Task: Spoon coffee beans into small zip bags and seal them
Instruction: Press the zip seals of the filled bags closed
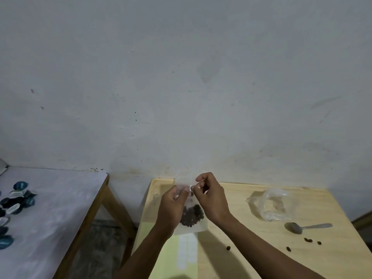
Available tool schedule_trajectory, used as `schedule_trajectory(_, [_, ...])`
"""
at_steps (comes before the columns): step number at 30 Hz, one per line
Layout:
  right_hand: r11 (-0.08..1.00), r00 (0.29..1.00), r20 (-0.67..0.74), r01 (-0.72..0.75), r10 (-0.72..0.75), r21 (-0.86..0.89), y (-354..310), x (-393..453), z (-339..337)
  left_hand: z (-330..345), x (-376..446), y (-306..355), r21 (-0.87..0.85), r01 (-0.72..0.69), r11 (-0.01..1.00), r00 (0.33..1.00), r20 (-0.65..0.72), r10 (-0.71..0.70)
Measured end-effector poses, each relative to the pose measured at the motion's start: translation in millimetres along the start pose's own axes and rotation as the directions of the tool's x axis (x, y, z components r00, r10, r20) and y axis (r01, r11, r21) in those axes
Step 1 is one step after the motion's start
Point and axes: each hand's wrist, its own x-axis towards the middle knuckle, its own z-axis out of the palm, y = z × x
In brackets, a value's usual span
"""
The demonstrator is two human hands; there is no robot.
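A small clear zip bag (194, 225) hangs upright above the wooden table (241, 208), with dark coffee beans (192, 216) gathered at its bottom. My left hand (171, 206) pinches the bag's top strip on the left side. My right hand (211, 198) pinches the same strip just to the right, fingers curled over it. A metal spoon (302, 227) lies on the table to the right, bowl pointing left. Several loose beans (308, 240) are scattered near it.
A crumpled clear plastic bag (271, 206) lies behind the spoon. A stack of flat empty zip bags (187, 252) lies under my hands. To the left stands a second table (60, 208) with a white top and several blue capsules (18, 200). A grey wall is close behind.
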Motion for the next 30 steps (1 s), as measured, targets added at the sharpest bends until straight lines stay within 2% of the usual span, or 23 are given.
schedule_trajectory(5, [0.998, 0.999, 0.011, 0.050, -0.050, -0.043, -1, 1, -2, 1, 3, 0, 0.036, 0.018, 0.999, 1.000, 0.003, -0.018])
schedule_trajectory(9, [0.998, 0.999, 0.002, 0.034, -0.034, -0.057, -1, 2, 0, 1, 5, -1, 0.024, 0.058, 0.998, 0.998, 0.029, -0.058])
schedule_trajectory(11, [0.998, 0.998, -0.055, -0.036, 0.033, -0.045, 0, 2, 1, 1, 5, 1, -0.013, 0.063, 0.998, 0.998, 0.011, -0.063])
schedule_trajectory(13, [0.982, 0.979, -0.073, -0.189, 0.189, 0.001, -1, 2, 1, -1, 6, 4, -0.004, 0.047, 0.999, 0.999, -0.004, -0.047])
schedule_trajectory(16, [0.890, 0.916, 0.089, -0.401, 0.391, 0.220, -3, 4, -4, -6, 8, 5, 0.047, 0.030, 0.998, 1.000, -0.008, -0.030])
schedule_trajectory(18, [0.818, 0.878, 0.211, -0.477, 0.430, 0.322, 1, 4, -6, -8, 9, 5, 0.076, 0.018, 0.997, 1.000, -0.007, -0.018])
schedule_trajectory(20, [0.795, 0.859, 0.252, -0.509, 0.445, 0.329, 9, 6, -6, -8, 9, 3, 0.107, 0.021, 0.994, 1.000, -0.012, -0.020])
schedule_trajectory(25, [0.820, 0.869, 0.217, -0.493, 0.445, 0.292, 21, 11, 0, -5, 12, -7, 0.129, 0.077, 0.989, 0.995, -0.075, -0.068])
schedule_trajectory(30, [0.783, 0.797, 0.363, -0.579, 0.483, 0.229, 34, 5, -5, -4, 19, -23, 0.120, 0.184, 0.976, 0.981, -0.090, -0.174])
